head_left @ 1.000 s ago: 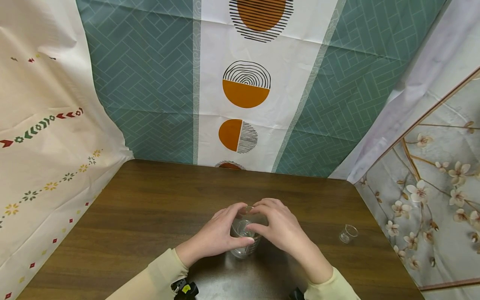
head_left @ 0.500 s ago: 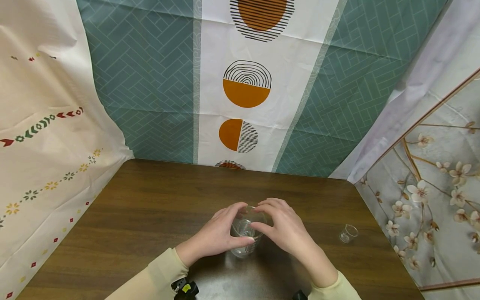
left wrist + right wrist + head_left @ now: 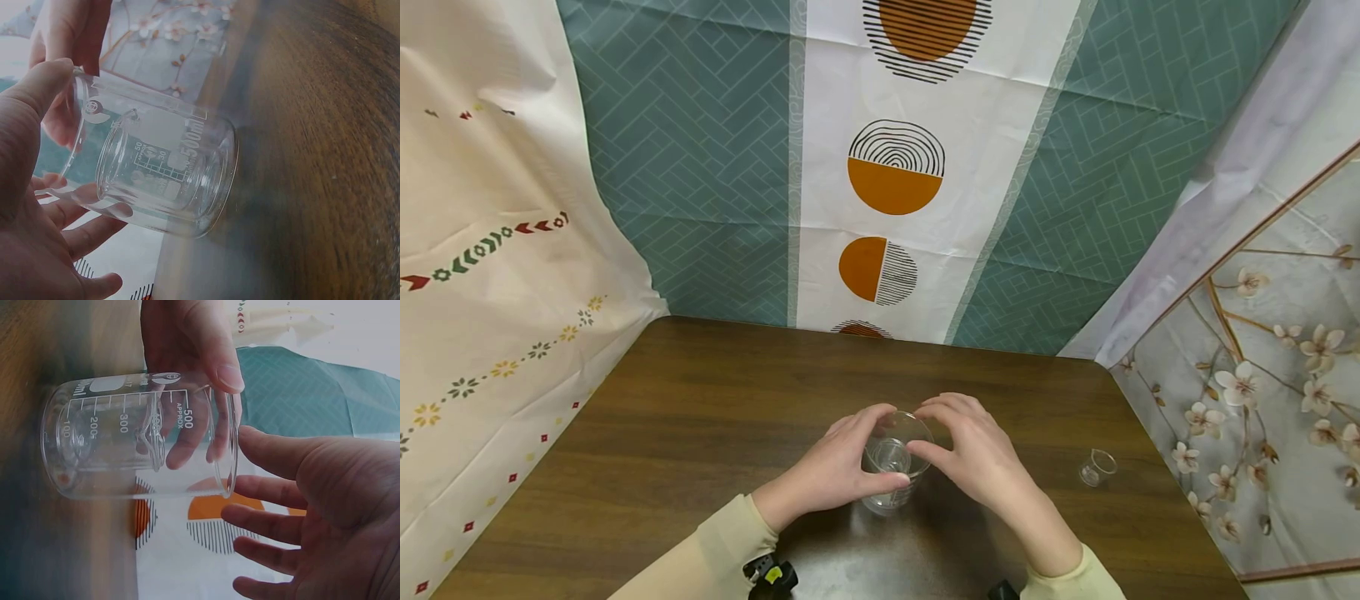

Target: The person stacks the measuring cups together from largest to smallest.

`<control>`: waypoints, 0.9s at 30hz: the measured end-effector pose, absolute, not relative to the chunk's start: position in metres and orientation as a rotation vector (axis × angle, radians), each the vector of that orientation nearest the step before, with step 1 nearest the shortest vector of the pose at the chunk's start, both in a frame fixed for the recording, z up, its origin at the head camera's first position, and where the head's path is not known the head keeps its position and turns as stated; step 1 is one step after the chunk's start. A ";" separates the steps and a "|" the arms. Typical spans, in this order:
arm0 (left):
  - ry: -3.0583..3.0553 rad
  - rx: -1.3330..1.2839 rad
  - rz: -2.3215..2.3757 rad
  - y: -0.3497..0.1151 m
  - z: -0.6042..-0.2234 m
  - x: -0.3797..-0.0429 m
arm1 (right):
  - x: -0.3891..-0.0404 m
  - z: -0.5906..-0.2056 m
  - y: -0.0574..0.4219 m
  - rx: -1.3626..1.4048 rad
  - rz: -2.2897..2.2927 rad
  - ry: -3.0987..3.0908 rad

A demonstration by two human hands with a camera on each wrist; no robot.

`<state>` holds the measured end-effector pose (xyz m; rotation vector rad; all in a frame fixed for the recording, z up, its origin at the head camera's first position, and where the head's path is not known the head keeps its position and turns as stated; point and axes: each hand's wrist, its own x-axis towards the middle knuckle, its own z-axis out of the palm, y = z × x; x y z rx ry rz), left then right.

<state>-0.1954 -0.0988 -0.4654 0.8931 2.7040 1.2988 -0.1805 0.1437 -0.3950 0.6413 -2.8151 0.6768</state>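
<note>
A large clear glass beaker point(image 3: 187, 481) marked 500 ml stands upright on the table, near the middle in the head view. Inside it sits a smaller glass beaker point(image 3: 156, 165), its scale readable through the outer wall. My left hand point(image 3: 827, 471) grips the large beaker near its rim, thumb on the near side and fingers round the far side. At the right side of the rim is my right hand point(image 3: 981, 454), fingers spread and gently bent, with nothing between them. Its thumb and fingertips are right at the rim in the right wrist view.
A small glass beaker point(image 3: 1097, 468) stands on the wooden table point(image 3: 715, 392) to the right. Patterned cloths hang behind the table point(image 3: 700, 208) and along its left side point(image 3: 512, 275). A floral panel point(image 3: 1262, 417) borders the right edge.
My right hand has drawn slightly to the right, its thumb moving back from over the beaker's mouth. The left hand has kept its grip in about the same place.
</note>
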 end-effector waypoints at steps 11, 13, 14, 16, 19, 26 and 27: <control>2.717 0.901 1.311 -0.099 -0.466 -0.196 | -0.179 -0.393 0.153 0.609 0.689 -2.779; 2.715 0.903 1.313 -0.099 -0.466 -0.196 | -0.179 -0.393 0.154 0.599 0.689 -2.778; 2.717 0.903 1.311 -0.099 -0.466 -0.197 | -0.179 -0.394 0.155 0.596 0.688 -2.776; 2.720 0.902 1.308 -0.099 -0.466 -0.196 | -0.179 -0.393 0.156 0.591 0.688 -2.770; 2.727 0.900 1.302 -0.098 -0.466 -0.197 | -0.179 -0.393 0.156 0.592 0.688 -2.756; 2.720 0.896 1.308 -0.097 -0.466 -0.197 | -0.178 -0.393 0.157 0.560 0.682 -2.770; 2.720 0.893 1.308 -0.098 -0.466 -0.196 | -0.178 -0.393 0.157 0.555 0.682 -2.772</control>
